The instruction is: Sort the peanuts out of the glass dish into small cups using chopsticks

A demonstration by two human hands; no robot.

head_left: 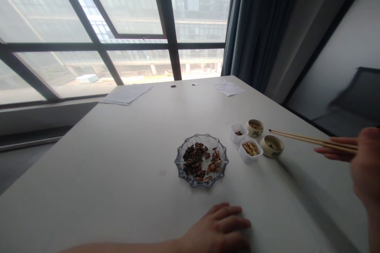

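Observation:
My right hand [365, 162] is closed around a pair of chopsticks [311, 140] at the right edge. Their tips point left, over the small cream bowl [277, 154]; a tiny dark bit shows at the tip, too small to name. On the tabletop rests my left hand [218, 225], palm down, fingers apart and holding nothing. Just beyond it stands a scalloped glass dish [181, 172] with dark and lighter brown seeds or nuts in separate heaps. A white cup of peanuts [251, 149], a white cup with a few dark pieces [238, 138] and a second cream bowl [254, 131] stand close together.
The white table [118, 174] reaches to the windows. Paper sheets [127, 94] lie at its far left and more papers [228, 87] at the far right. A dark curtain [255, 27] hangs behind; a dark chair [359, 95] stands off to the right.

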